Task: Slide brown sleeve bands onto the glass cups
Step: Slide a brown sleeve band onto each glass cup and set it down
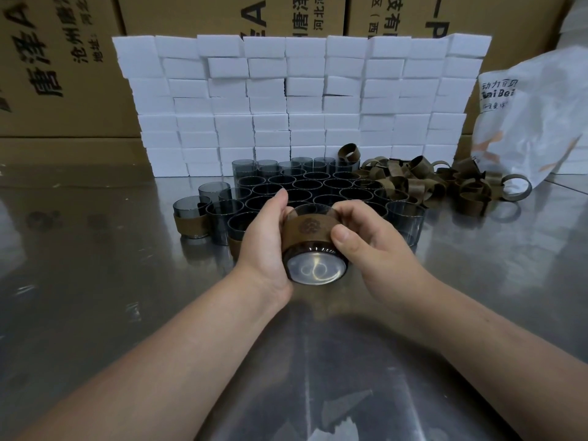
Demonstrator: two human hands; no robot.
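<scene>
Both hands hold one smoky glass cup (315, 270) tipped on its side, its thick base facing me. A brown sleeve band (310, 230) with a round stamped emblem wraps the cup's middle. My left hand (265, 240) grips the cup's left side; my right hand (366, 246) grips the right side, thumb pressed on the band's edge. Behind them stand several bare glass cups (318, 186) in rows. A cup with a band (191, 222) stands at the left of the group. A loose pile of brown bands (439, 179) lies to the right.
A wall of stacked white foam blocks (302, 100) rises behind the cups, with cardboard cartons (60, 65) behind it. A crumpled white plastic bag (534, 116) sits at the right. Everything rests on a shiny steel table (95, 281).
</scene>
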